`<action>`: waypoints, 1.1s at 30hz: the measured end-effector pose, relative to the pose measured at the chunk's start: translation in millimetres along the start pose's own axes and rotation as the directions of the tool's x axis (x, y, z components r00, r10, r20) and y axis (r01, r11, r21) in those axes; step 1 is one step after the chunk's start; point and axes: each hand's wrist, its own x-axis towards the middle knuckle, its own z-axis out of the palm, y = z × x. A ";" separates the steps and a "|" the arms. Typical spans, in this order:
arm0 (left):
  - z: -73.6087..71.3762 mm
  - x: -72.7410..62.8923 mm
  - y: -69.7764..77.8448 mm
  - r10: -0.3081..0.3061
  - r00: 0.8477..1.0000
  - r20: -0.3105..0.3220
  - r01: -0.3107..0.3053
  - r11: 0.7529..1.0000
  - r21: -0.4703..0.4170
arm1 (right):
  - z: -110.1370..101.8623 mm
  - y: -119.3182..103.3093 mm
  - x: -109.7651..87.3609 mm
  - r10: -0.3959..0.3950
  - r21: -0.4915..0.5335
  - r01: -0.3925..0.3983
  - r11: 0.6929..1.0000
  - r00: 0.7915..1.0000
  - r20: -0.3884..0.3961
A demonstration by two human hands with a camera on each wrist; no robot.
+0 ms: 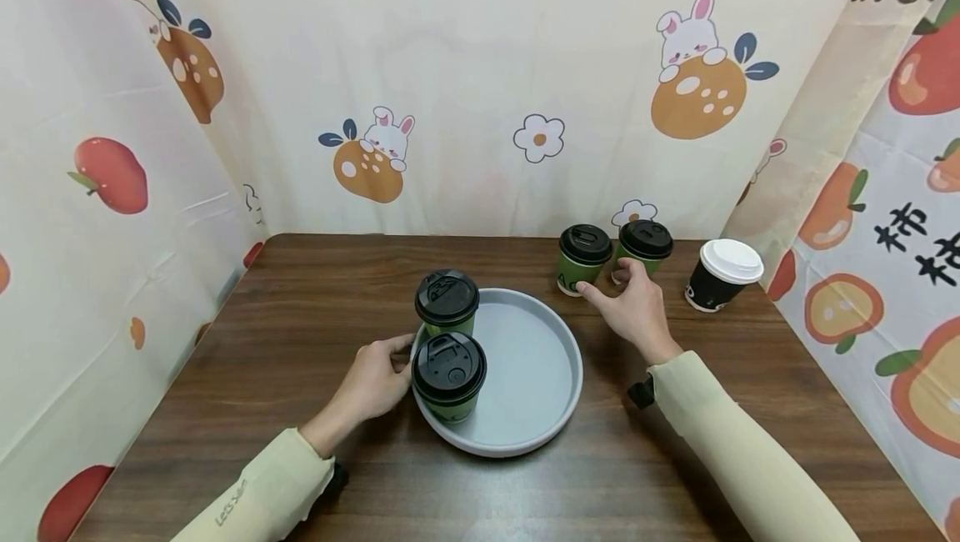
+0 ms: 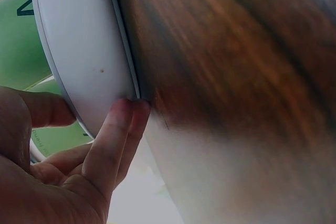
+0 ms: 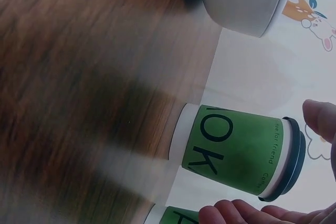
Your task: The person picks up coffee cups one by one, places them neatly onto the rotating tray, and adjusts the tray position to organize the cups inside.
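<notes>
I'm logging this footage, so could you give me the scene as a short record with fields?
left grip: holds the edge of a round pale-grey tray
on tray: two green paper cups with black lids
right grip: beside two matching lidded green cups, touch unclear
right of these: one black paper cup with white lid
surface: brown wood-grain table

The head camera faces forward and down; both close wrist views share the tray (image 1: 525, 367).
</notes>
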 end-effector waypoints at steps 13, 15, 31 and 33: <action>2.4 -1.3 1.2 0.013 1.000 -0.019 -0.013 1.000 0.010 | 4.7 4.1 6.2 0.013 -0.021 -0.013 1.000 1.000 0.012; 2.7 -1.2 1.0 0.015 1.000 -0.020 -0.014 1.000 0.010 | 5.1 4.5 6.9 0.013 -0.023 -0.012 1.000 1.000 0.010; 3.2 -1.8 0.0 0.012 1.000 -0.017 -0.012 1.000 -0.015 | 12.6 2.5 16.4 -0.006 -0.050 0.005 0.999 1.000 -0.016; 3.1 -1.9 0.1 0.013 1.000 -0.015 -0.014 1.000 -0.015 | 13.3 2.3 17.7 -0.004 -0.051 0.003 0.999 1.000 -0.020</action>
